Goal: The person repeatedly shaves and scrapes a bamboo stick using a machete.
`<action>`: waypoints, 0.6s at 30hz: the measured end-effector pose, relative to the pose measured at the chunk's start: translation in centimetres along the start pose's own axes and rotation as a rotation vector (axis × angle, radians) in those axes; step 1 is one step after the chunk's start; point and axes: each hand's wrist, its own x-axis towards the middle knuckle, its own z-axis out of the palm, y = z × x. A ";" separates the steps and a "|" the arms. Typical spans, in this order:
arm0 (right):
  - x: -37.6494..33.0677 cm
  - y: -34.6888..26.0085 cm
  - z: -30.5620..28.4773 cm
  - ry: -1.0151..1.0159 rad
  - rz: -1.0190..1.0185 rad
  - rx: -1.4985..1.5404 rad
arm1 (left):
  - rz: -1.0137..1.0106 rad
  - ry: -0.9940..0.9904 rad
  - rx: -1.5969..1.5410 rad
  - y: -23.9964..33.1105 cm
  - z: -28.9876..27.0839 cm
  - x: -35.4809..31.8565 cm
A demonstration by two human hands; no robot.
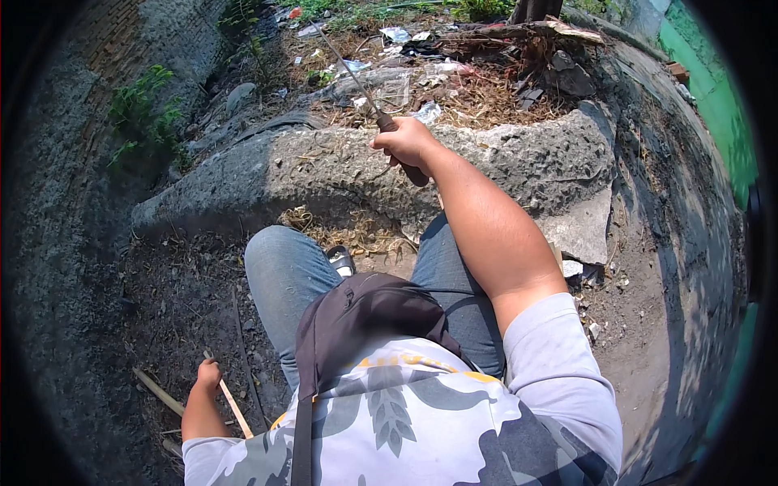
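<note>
My right hand (405, 144) reaches forward over a rough concrete slab (486, 158), its fingers wrapped round the dark brown handle of a long knife (354, 78). The narrow blade points away and to the left, toward the littered ground. Down at the lower left, beside my hip, my left hand (209, 374) is closed round a thin, pale wooden strip (235, 409). A short tip of the strip sticks out above the fingers, and its lower end passes out of sight behind my shirt.
A pole (158, 391) lies on the dark ground near my left hand. Beyond the slab are dry straw (478, 109), plastic scraps (427, 112) and a tree trunk (535, 10). A brick wall (113, 32) with a leafy plant (146, 109) stands left, a green wall (713, 89) right.
</note>
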 end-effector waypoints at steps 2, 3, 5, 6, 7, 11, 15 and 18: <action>-0.1 -0.6 0.8 -0.039 -0.071 0.035 | 0.111 0.286 -0.165 -3.7 -6.4 0.3; -0.2 -0.5 0.8 -0.044 -0.094 0.039 | 0.092 0.374 -0.174 -3.6 -9.4 0.4; -0.5 0.5 -0.8 0.026 -0.085 -0.067 | 0.038 0.341 -0.367 7.7 -8.6 2.0; 0.0 0.1 0.3 -0.014 -0.125 -0.079 | 0.185 0.469 -0.484 8.5 -11.9 1.3; 0.3 0.8 0.3 -0.001 -0.172 -0.110 | 0.345 0.450 -0.638 14.0 -11.9 0.5; -0.7 -1.4 3.0 -0.027 -0.363 -0.173 | 0.914 0.470 -0.608 30.4 -12.0 -9.5; -2.6 -3.8 5.4 -0.072 -0.411 -0.141 | 1.158 0.384 -0.741 42.0 -7.9 -17.6; -3.7 -5.1 7.4 0.142 -0.571 -0.156 | 1.197 0.029 -0.851 47.1 -5.4 -19.0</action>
